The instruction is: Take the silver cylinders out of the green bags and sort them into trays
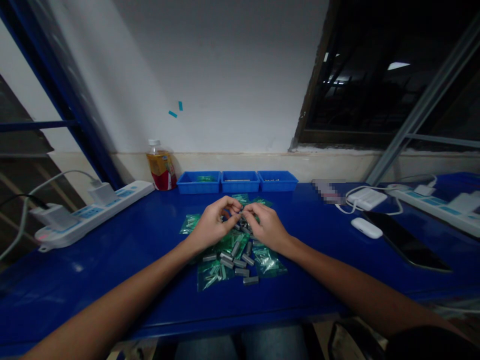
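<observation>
Both my hands meet over a heap of small grey metal pieces and green plastic bags on the blue table. My left hand has its fingers curled and pinched toward the right one. My right hand is pinched too. Between the fingertips sits a small grey piece, held by both hands, too small to make out in detail. More green bags lie just left of my left hand.
Three blue bins line the wall behind the pile, with a drink bottle to their left. A white power strip lies far left. At right lie a phone, a white case, a charger and another strip.
</observation>
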`<state>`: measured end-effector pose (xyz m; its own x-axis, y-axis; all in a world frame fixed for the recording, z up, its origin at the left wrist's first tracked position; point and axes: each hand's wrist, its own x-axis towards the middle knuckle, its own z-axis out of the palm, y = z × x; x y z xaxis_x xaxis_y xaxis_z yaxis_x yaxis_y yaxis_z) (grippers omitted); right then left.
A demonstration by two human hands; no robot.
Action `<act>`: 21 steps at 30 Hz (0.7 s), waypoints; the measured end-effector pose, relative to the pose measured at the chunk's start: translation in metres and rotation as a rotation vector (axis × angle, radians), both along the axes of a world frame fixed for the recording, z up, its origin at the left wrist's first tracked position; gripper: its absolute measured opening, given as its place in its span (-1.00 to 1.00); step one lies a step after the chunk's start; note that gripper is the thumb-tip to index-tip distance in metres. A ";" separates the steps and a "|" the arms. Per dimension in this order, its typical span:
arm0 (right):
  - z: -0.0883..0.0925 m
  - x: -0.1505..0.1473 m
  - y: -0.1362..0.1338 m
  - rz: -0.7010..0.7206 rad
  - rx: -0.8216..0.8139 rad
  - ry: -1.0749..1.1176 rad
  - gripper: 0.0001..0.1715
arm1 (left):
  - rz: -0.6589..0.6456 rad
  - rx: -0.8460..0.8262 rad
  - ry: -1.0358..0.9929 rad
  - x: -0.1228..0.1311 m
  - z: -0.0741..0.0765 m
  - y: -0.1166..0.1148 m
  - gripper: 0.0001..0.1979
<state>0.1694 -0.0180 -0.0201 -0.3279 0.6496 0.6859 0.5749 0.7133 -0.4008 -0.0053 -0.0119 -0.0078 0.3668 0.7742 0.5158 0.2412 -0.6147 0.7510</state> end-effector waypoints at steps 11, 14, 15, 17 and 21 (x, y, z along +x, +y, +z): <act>0.002 -0.005 -0.004 0.029 -0.104 0.110 -0.80 | 0.066 0.046 0.026 0.002 0.003 -0.003 -0.87; 0.002 -0.003 -0.005 0.043 -0.072 0.089 -0.90 | 0.062 0.032 0.005 0.001 0.005 -0.002 -0.87; 0.002 -0.003 -0.005 0.045 -0.054 0.082 -0.87 | 0.062 0.025 -0.006 0.001 0.005 -0.002 -0.87; 0.002 -0.002 -0.005 0.047 -0.014 0.062 -0.81 | 0.062 0.006 -0.026 0.000 0.003 -0.001 -0.85; -0.001 -0.004 -0.006 0.031 0.072 0.004 -0.91 | 0.050 -0.050 -0.051 0.003 -0.002 0.000 -0.80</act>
<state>0.1658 -0.0236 -0.0212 -0.3441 0.5880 0.7320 0.5505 0.7579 -0.3501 -0.0028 -0.0120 -0.0102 0.3012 0.8161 0.4932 0.2309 -0.5643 0.7926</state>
